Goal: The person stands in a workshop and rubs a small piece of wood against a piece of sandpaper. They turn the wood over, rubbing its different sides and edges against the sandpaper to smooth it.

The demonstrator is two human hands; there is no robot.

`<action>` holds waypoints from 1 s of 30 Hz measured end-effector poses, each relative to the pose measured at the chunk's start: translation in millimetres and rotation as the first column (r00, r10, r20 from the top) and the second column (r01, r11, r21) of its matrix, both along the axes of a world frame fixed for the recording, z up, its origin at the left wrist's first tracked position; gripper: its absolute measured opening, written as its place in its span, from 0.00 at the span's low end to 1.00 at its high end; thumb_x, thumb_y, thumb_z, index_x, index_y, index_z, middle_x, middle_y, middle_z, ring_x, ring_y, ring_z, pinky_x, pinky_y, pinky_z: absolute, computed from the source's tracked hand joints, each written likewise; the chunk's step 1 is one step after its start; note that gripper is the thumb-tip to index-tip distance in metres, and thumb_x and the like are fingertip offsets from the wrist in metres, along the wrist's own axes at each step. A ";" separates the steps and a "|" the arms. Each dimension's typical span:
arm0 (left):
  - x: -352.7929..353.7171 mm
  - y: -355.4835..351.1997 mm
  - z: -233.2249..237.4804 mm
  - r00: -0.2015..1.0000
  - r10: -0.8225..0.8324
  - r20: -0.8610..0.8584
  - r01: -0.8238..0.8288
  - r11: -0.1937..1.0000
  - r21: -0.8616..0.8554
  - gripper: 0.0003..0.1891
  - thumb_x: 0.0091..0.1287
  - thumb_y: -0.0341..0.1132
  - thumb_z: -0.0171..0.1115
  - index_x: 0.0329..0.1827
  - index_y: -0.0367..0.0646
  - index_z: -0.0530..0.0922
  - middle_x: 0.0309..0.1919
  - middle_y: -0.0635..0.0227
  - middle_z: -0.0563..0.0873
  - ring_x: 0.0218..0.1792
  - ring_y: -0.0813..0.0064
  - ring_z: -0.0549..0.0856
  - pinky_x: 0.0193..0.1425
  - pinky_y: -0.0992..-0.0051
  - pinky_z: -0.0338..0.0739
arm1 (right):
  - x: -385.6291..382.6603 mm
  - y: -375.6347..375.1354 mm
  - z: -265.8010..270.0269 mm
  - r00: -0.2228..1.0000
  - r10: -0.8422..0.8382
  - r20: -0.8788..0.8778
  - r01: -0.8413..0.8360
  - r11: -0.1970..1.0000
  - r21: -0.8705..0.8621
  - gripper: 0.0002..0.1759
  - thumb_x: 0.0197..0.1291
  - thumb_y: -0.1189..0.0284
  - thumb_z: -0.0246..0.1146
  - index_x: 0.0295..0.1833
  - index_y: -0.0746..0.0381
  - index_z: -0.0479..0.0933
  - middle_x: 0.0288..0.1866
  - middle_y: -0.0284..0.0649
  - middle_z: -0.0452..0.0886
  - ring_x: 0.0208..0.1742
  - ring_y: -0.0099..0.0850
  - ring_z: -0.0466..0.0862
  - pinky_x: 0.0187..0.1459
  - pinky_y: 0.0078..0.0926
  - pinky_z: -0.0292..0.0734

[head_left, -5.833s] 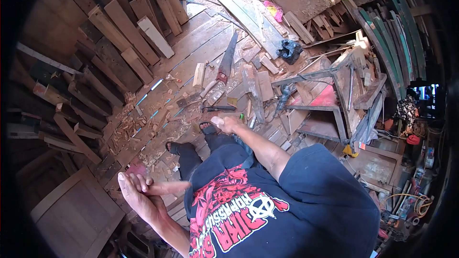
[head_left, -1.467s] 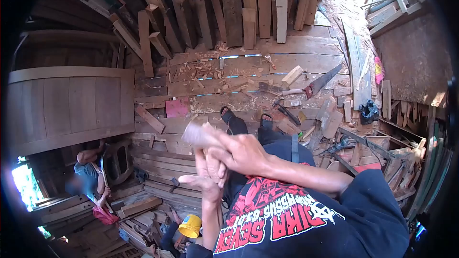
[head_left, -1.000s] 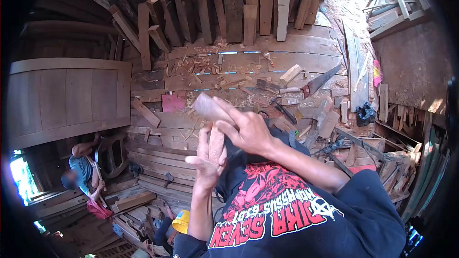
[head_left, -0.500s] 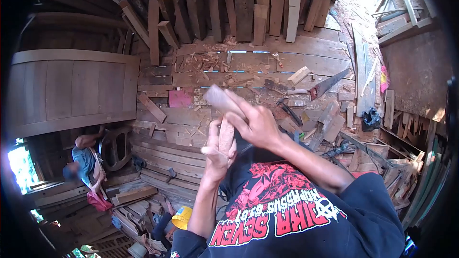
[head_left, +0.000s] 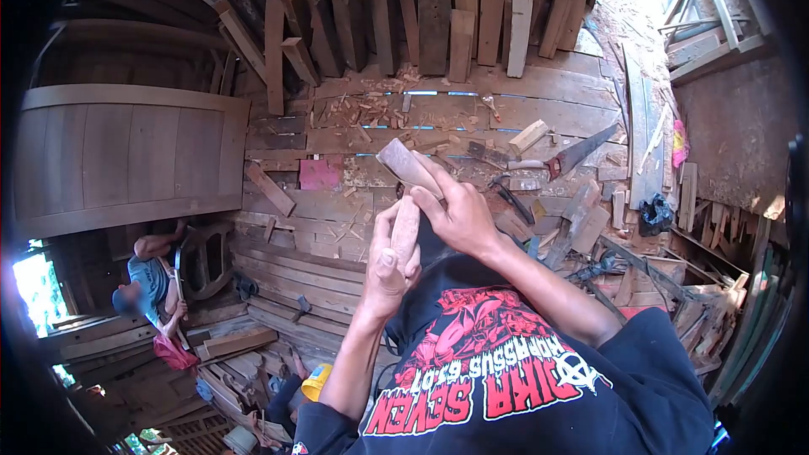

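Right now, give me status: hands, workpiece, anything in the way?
Left hand gripping wooden piece. Right hand near its far end, holding pale strip. Saw on floor, clear of both.

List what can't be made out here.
Head view:
Wooden piece: lower end hidden by the left hand.
Pale strip: near end hidden by the right hand.
Yellow bucket: partly hidden by the left forearm.
Upright boards: some tops cut off by the top edge.
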State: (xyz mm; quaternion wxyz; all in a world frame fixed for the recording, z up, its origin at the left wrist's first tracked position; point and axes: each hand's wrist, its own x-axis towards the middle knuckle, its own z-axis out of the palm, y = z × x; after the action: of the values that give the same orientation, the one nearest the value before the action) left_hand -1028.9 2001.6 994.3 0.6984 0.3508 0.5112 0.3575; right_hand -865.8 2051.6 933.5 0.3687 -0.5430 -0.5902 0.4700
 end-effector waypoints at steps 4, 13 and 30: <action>-3.8 15.3 27.1 0.988 0.124 0.093 -0.122 0.992 -0.030 0.65 0.54 0.87 0.60 0.81 0.43 0.56 0.37 0.76 0.75 0.24 0.90 0.70 0.23 0.86 0.63 | -3.2 -18.7 21.0 0.999 0.013 -0.048 -0.006 0.990 0.142 0.36 0.75 0.52 0.63 0.82 0.54 0.68 0.30 0.57 0.86 0.32 0.54 0.90 0.35 0.51 0.84; 1.2 -2.7 7.3 0.972 0.110 0.209 -0.128 0.989 0.075 0.35 0.75 0.64 0.60 0.73 0.49 0.66 0.28 0.80 0.73 0.20 0.91 0.71 0.20 0.84 0.64 | 0.1 -26.4 30.7 1.000 0.026 -0.013 -0.024 0.986 0.162 0.37 0.74 0.52 0.64 0.83 0.53 0.67 0.37 0.55 0.89 0.36 0.55 0.90 0.38 0.51 0.84; -2.4 -10.3 9.6 1.000 -0.002 0.010 0.002 1.000 -0.014 0.68 0.48 0.96 0.27 0.82 0.51 0.57 0.35 0.76 0.78 0.24 0.91 0.71 0.20 0.88 0.66 | -4.4 2.5 25.0 0.998 -0.001 -0.057 0.003 0.999 0.034 0.34 0.73 0.51 0.63 0.80 0.52 0.71 0.41 0.56 0.90 0.37 0.54 0.91 0.43 0.54 0.87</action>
State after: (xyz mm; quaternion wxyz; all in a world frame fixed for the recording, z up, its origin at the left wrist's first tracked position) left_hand -1031.3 1991.3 1003.9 0.7037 0.3448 0.5098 0.3550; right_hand -870.1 2054.1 958.5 0.3952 -0.5234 -0.5869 0.4748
